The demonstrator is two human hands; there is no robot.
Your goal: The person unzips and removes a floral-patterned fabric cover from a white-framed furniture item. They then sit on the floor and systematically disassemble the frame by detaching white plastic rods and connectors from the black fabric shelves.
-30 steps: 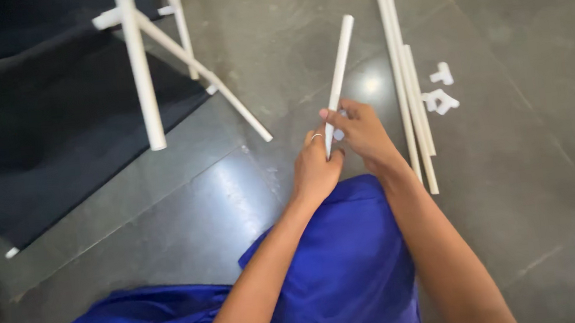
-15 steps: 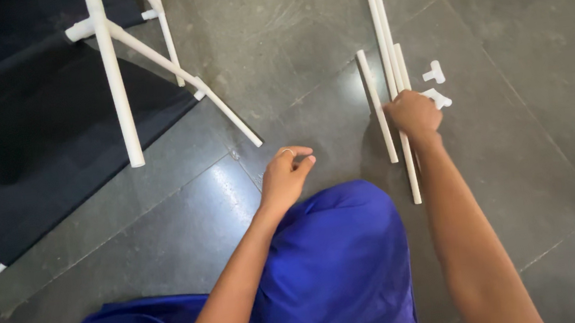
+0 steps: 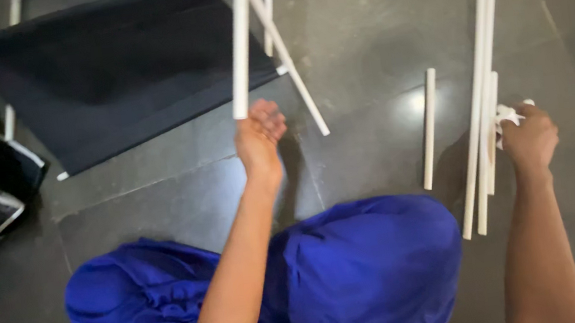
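- Right hand [image 3: 530, 141] has moved off the long pipes since half a second ago and now sits on the small white pipe fittings [image 3: 508, 115] at the right edge of the pipe bundle; fingers curled over them, grip closed on at least one fitting, exact count hidden by the hand.
- Short white pipe [image 3: 429, 128], which both hands held a second ago, now lies alone on the grey stone floor [image 3: 373, 22], just left of the bundle and apart from both hands.
- Long white pipes [image 3: 479, 100] lie side by side on the floor, running up and away; the right hand's knuckles are just beside their lower half.
- Left hand [image 3: 260, 134] has gone from hovering loose over the knee to reaching up toward the hanging leg of the white pipe frame [image 3: 240, 51]; fingers half curled just under the leg's open end, cannot tell if touching, grip not clamped on anything.
- Frame stands partly over the black fabric sheet [image 3: 104, 74], a diagonal brace crossing to the right of the leg.
- Camera view has swung left and blurred, so the frame and fabric sit more central now.
- Blue garment [image 3: 357, 269] covers the knees at bottom.
- Reading: pipe put down, a fitting being picked, frame leg end being approached, likely next joint.
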